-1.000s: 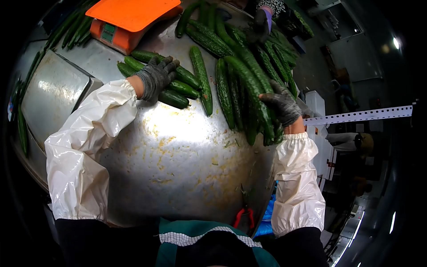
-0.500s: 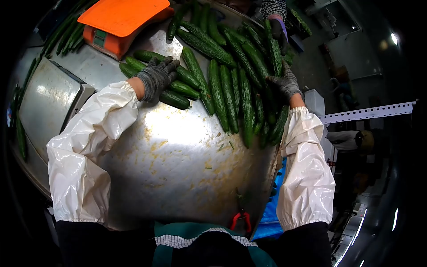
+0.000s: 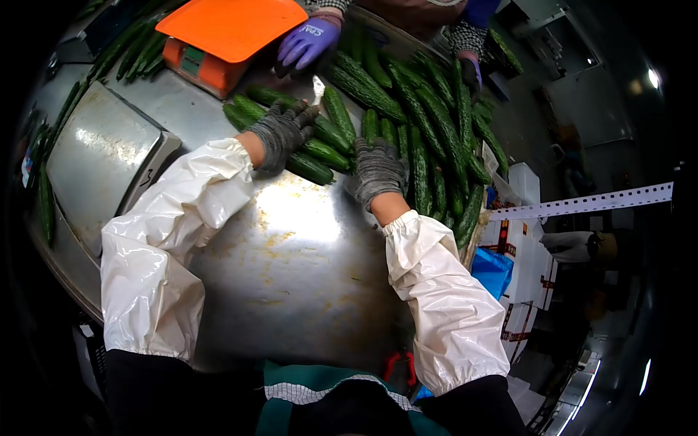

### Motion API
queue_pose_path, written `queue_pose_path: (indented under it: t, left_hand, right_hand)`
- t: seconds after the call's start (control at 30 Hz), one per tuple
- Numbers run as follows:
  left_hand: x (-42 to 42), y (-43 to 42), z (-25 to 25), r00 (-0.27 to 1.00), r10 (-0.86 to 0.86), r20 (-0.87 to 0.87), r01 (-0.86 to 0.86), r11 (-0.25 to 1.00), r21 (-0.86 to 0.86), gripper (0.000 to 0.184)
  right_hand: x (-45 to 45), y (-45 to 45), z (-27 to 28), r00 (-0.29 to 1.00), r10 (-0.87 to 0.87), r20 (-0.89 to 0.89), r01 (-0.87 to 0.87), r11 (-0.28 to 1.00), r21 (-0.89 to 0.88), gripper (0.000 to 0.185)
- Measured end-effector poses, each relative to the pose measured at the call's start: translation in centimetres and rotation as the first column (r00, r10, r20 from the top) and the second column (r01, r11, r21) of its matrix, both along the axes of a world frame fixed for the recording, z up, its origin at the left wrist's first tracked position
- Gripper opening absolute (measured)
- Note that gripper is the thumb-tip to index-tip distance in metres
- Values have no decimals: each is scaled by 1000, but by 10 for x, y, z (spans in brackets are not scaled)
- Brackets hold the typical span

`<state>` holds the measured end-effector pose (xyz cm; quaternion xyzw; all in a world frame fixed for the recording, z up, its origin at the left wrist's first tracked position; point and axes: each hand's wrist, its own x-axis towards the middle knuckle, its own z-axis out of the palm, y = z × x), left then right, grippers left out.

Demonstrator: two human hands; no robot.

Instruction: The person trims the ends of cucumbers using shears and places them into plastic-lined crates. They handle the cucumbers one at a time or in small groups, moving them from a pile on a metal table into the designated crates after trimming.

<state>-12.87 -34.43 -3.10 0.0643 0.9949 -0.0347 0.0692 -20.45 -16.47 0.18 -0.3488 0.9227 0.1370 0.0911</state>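
Note:
My left hand (image 3: 282,135), in a grey glove, lies with spread fingers over a small group of cucumbers (image 3: 309,168) on the metal table. My right hand (image 3: 379,171), also gloved in grey, rests with its fingers extended on cucumbers at the left side of a large pile (image 3: 442,120). Between my hands a single cucumber (image 3: 338,115) lies at a slant. My palms hide parts of the cucumbers under them.
An orange scale (image 3: 231,30) stands at the back left. Another person's purple-gloved hand (image 3: 309,45) is beside it, the other (image 3: 471,71) at the pile's back right. A metal scale (image 3: 109,156) is at left, red-handled cutters (image 3: 400,367) near my apron.
My right hand has moved left from the pile's right side to its left side. The other person's purple-gloved hand has appeared by the orange scale. My left hand stays on its cucumbers.

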Motion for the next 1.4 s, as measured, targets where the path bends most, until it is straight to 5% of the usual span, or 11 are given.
queue_pose_path:
  t: [0.1, 0.17, 0.37, 0.43, 0.57, 0.73, 0.87, 0.93, 1.03, 1.2, 1.4]
  left_hand:
    - [7, 7, -8, 994, 86, -70, -87, 996, -11, 51]
    - [10, 17, -21, 966, 221, -137, -218, 975, 38, 45]
    - [51, 76, -19, 793, 608, -41, -570, 764, 302, 86]
    - [64, 88, -16, 758, 650, 55, -621, 694, 364, 86]
    - [73, 92, -37, 727, 687, -5, -626, 666, 405, 85]
    - [67, 91, -54, 715, 678, -169, -542, 691, 478, 87]
    - [52, 98, -50, 686, 717, -126, -584, 645, 493, 88]
    - [43, 103, -48, 667, 734, -126, -597, 628, 500, 88]
    - [35, 106, -53, 623, 766, -162, -602, 601, 525, 89]
    - [24, 112, -62, 567, 792, -228, -585, 582, 566, 90]
    - [34, 113, -53, 590, 786, -186, -599, 581, 552, 92]
  right_hand:
    - [-4, -5, -8, 984, -177, -11, 173, 971, -163, 96]
    - [-9, -6, -14, 980, -197, 23, 199, 977, -75, 101]
    - [-1, 6, -43, 992, -90, -88, 87, 996, -35, 65]
    - [3, 2, -37, 992, -100, -81, 98, 995, -24, 60]
    - [-2, 2, -37, 985, -56, -161, 48, 997, -54, 49]
    - [-13, -6, -13, 975, -209, 74, 216, 971, -107, 27]
    - [-7, -6, -1, 967, -205, 154, 215, 975, -51, 29]
    - [3, 5, -14, 994, -38, -105, 26, 993, -116, 48]
    - [6, 11, -31, 975, -5, -224, -6, 999, -50, 60]
    - [12, 15, -29, 993, -22, -117, 19, 1000, -22, 53]
    - [38, 71, -14, 994, 17, -112, -53, 942, -330, 62]
